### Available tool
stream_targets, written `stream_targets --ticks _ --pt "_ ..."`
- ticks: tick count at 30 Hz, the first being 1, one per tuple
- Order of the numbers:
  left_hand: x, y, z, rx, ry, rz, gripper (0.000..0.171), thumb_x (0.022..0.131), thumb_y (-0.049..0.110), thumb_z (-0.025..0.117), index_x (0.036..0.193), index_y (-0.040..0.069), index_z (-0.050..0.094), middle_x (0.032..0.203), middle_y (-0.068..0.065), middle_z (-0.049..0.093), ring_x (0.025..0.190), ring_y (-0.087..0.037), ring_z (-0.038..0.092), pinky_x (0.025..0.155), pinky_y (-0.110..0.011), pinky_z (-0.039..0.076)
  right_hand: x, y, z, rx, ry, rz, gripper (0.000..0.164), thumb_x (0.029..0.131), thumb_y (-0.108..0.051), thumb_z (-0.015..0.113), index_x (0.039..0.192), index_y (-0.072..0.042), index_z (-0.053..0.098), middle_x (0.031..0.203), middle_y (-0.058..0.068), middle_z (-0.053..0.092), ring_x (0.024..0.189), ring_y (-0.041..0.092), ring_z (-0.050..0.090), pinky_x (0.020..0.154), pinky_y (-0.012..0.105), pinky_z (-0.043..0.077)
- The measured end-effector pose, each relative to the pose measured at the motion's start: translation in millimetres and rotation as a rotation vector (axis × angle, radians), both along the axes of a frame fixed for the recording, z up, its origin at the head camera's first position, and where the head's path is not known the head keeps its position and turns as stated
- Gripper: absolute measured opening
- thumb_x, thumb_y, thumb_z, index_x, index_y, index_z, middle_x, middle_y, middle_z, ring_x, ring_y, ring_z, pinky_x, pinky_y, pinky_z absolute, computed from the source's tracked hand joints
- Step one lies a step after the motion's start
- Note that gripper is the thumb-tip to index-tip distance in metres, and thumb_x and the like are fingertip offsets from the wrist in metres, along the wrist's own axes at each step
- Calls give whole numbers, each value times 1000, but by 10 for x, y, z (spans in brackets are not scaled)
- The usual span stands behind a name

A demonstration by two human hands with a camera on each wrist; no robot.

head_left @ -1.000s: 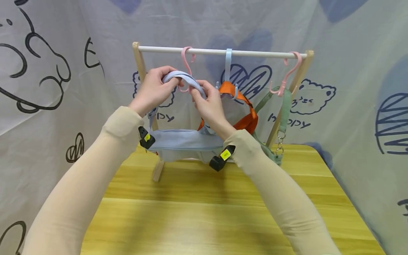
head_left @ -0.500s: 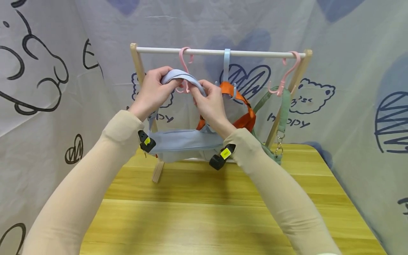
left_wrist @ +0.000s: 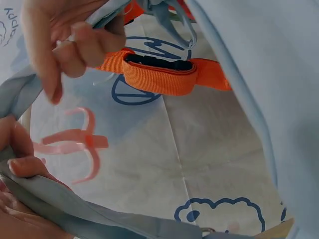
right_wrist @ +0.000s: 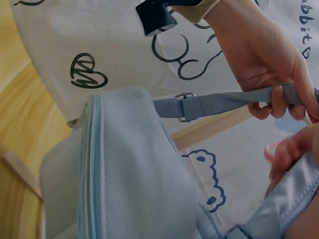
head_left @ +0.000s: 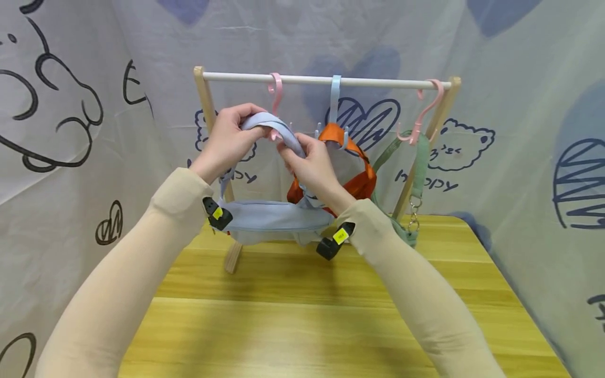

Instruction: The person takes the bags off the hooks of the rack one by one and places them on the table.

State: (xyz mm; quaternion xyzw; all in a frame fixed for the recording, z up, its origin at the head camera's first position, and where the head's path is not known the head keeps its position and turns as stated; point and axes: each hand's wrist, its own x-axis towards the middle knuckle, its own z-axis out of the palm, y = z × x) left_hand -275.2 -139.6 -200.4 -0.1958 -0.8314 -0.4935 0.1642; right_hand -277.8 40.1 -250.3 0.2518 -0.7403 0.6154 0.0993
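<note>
Pale-blue fabric bag [head_left: 269,216] with a long zip [right_wrist: 91,169]; left fingers [head_left: 244,109] and right fingers [head_left: 310,143] grip its arched strap [head_left: 280,126]

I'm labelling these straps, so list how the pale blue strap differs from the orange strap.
Support: the left hand and right hand grip the pale blue strap, while the orange strap hangs on the light blue hook.
Fittings: the pale blue strap has a metal buckle; the orange strap has a black fitting.
Both are flat fabric bands.
</note>
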Motion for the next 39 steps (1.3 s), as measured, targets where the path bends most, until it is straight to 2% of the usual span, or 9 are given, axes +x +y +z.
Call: stream_targets --ticks 3,6,9,12,16,20,25,31,39 --pt "64 -24 -40 8 -6 -32 24 99 17 64 121 10 68 115 -6 72 90 -11 59 83 -26 49 72 55 -101 59 -4 32 17 100 -13 59 109 -2 67 78 8 64 70 22 61 67 26 52" --pt "125 -38 -82 2 -9 -56 24 99 17 64 122 10 67 116 -7 73 89 -11 59 82 -24 48 157 125 -228 169 33 18 21 99 -14 60 115 -3 67 91 12 71 79 21 66 75 29 54" --pt "167 -32 -117 3 -8 -77 24 99 13 63 122 8 67 118 -9 73 91 -11 61 86 -23 50 240 216 -376 291 93 -24 24 98 -18 62 118 -6 65 95 12 70 77 20 63 70 30 48" --pt "220 -25 -150 -17 2 -97 24 99 10 62 122 7 66 124 -10 70 97 -10 63 91 -22 51 318 314 -553 329 115 -29 26 98 -22 64 119 -8 62 95 11 68 75 20 61 66 30 49" --pt "323 -34 -201 -54 -2 -118 24 100 8 60 123 7 66 123 -10 68 96 -13 61 88 -20 51 394 436 -822 258 77 15 31 98 -24 65 125 -10 60 106 11 70 89 22 67 76 32 55" --pt "396 -57 -253 -66 -24 -119 23 100 8 58 122 7 65 115 -9 67 86 -17 55 77 -22 47 457 538 -1085 155 35 61 45 97 -31 64 133 -6 55 121 19 66 106 26 63 90 34 52" --pt "432 -114 -327 -66 -67 -134 23 102 10 55 122 7 65 112 -7 66 83 -19 51 74 -24 44 545 617 -1370 21 -63 165 56 99 -38 62 138 0 46 125 26 56 108 19 54 91 27 46" --pt "493 -147 -421 -59 -123 -145 23 104 12 52 124 7 63 110 -4 64 84 -19 53 75 -25 46 641 607 -1678 -42 -85 356 65 95 -27 71 142 4 37 125 23 58 108 6 60 93 20 50" --pt "447 -171 -558 21 -130 -112 24 102 7 53 123 3 63 111 -7 63 86 -14 56 78 -23 49 765 475 -1874 -97 -19 260 67 88 -3 76 142 2 37 132 10 54 116 5 55 101 17 45"
